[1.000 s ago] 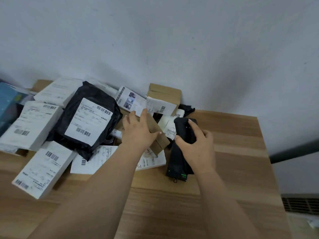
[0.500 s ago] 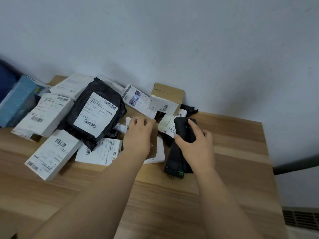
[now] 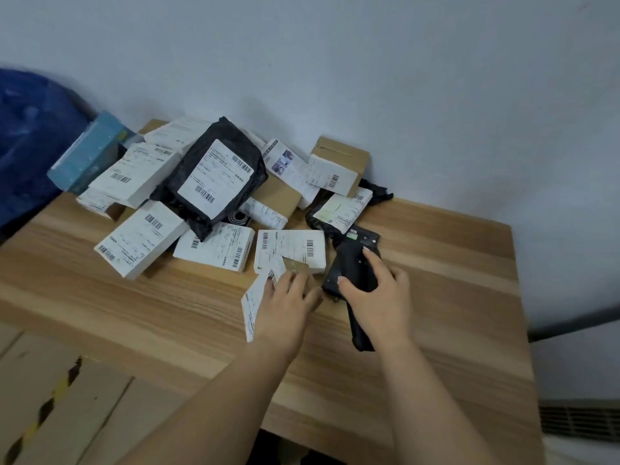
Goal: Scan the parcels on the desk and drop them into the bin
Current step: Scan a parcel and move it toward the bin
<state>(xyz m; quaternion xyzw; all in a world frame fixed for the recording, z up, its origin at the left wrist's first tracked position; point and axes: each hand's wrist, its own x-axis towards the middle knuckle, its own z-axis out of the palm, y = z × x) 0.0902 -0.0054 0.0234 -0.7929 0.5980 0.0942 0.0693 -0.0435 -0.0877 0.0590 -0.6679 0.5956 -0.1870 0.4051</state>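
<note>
We've got a small labelled parcel [image 3: 260, 297] gripped in our left hand [image 3: 285, 305], just in front of the parcel pile [image 3: 214, 189] on the desk [image 3: 167, 313]. Our right hand [image 3: 375, 297] clasps the black scanner [image 3: 352, 263], its grip partly hidden. Label print is unreadable.

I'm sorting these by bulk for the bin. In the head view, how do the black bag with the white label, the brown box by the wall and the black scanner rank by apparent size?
1. black bag, clearly largest.
2. and 3. brown box and scanner look alike; the scanner is nearer and partly covered by the right hand, so unranked.
</note>
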